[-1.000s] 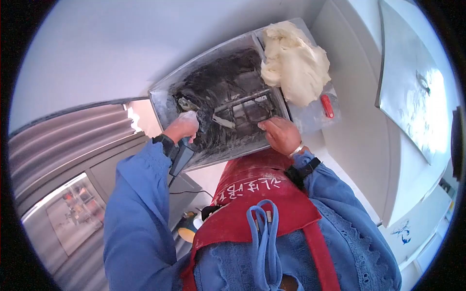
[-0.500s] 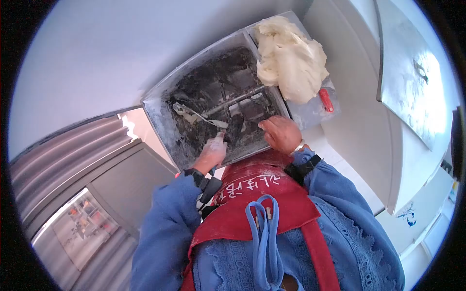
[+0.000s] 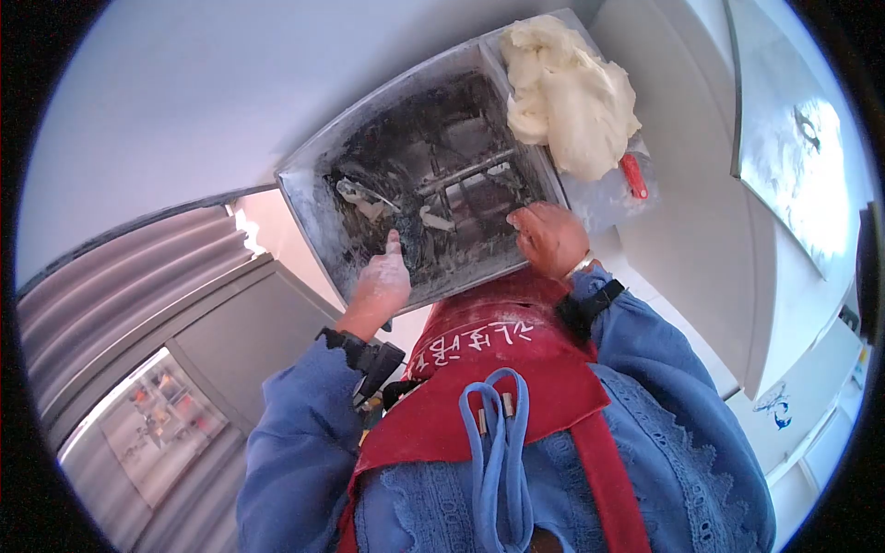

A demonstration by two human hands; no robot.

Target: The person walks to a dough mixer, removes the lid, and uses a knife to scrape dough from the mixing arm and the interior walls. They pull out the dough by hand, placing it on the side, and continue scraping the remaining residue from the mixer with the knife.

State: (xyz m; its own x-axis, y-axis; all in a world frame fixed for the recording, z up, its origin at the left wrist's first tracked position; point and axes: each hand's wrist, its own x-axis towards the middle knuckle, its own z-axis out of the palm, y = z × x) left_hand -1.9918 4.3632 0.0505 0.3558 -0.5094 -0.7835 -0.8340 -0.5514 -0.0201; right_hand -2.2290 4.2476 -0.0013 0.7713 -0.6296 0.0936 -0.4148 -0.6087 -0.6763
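The trough (image 3: 309, 198) lies directly before the wearer, its long axis running obliquely from lower left to upper right. Its near side borders the apron (image 3: 493, 341), and part of that rim is covered by the arms and hands. The interior is dark and smeared; the floor's detail is difficult to make out.

At the right end is a ledge (image 3: 595, 205), bearing the dough (image 3: 572, 101). The dough's long axis runs steeply, upper left to lower right, and it hides much of the ledge's surface.

The right hand (image 3: 553, 238) is at the trough's near right corner, back uppermost, fingers bent inward. The palm is hidden; whether it grips anything cannot be told. The left hand (image 3: 381, 279) crosses the near side, one digit extended straight into the trough. Its other fingers are largely concealed, and its grip cannot be determined.

Inside, a bar (image 3: 470, 172) slants upward to the right, roughly along the trough's long axis. Beside the dough, a red handle (image 3: 634, 175) stands near upright in view, top leaning left.

A pale lump (image 3: 366, 207) lies toward the trough's left end, its outline unclear. A smaller scrap (image 3: 438, 221) lies right of the extended digit, apart from it, sloping down to the right.
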